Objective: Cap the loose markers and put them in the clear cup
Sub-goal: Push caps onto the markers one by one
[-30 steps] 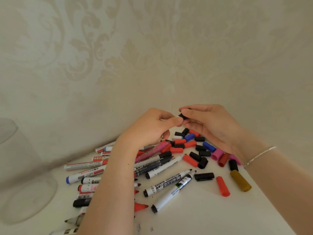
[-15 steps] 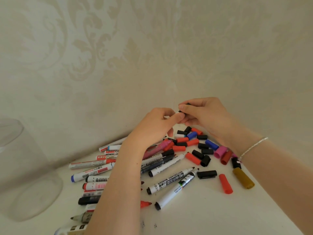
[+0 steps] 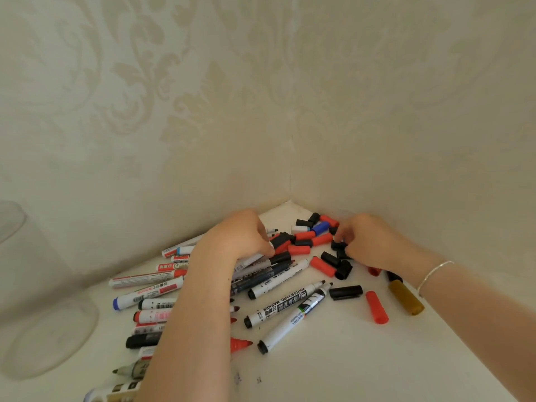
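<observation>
Both hands have dropped from mid-air, where they met over a black cap, down onto the pile in the corner. Now the left hand (image 3: 243, 236) rests curled on the loose markers (image 3: 278, 303), its fingertips at a black-capped marker (image 3: 280, 240); whether it grips that one cannot be told. Well apart to the right, the right hand (image 3: 368, 242) curls its fingers among the loose caps (image 3: 322, 266), pinching a black cap (image 3: 338, 245). The clear cup (image 3: 43, 329) stands far to the left of both hands, on the white table (image 3: 333, 372).
</observation>
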Tool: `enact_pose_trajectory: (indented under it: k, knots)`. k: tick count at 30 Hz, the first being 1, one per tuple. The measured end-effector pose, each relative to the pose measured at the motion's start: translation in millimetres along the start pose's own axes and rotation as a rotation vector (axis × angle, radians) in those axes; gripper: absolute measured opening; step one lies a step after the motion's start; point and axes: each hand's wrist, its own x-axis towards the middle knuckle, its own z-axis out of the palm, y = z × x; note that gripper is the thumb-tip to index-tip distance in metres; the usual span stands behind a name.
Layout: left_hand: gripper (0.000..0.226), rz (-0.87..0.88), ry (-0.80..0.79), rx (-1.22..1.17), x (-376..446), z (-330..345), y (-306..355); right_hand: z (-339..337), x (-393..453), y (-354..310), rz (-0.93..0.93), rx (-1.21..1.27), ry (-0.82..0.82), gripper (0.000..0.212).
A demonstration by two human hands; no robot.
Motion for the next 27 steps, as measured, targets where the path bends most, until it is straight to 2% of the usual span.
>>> enact_pose_trajectory:
  k: [3, 9, 15, 22, 24, 27]
  knots:
    - [0.030, -0.016, 0.036, 0.014, 0, -1, -4, 6, 1, 1, -0.013, -0.106, -0.023, 0.034]
    - [0.029, -0.023, -0.001, -0.011, 1, -1, -10, 8, 3, -1, -0.009, -0.114, -0.022, 0.028]
    - [0.024, -0.034, -0.064, 0.056, -2, -3, -10, 0, 5, -6, -0.065, 0.057, 0.057, 0.019]
    - [0.018, 0.009, -0.099, 0.076, -7, -10, 2, -12, -1, -16, -0.072, 0.332, 0.032, 0.019]
    - [0.015, 0.046, -0.150, 0.060, -12, -12, 15, -14, -1, -17, -0.037, 0.449, 0.052, 0.022]
    - [0.021, 0.062, -0.361, 0.017, -23, -2, 41, -17, 1, -18, -0.001, 0.555, 0.080, 0.019]
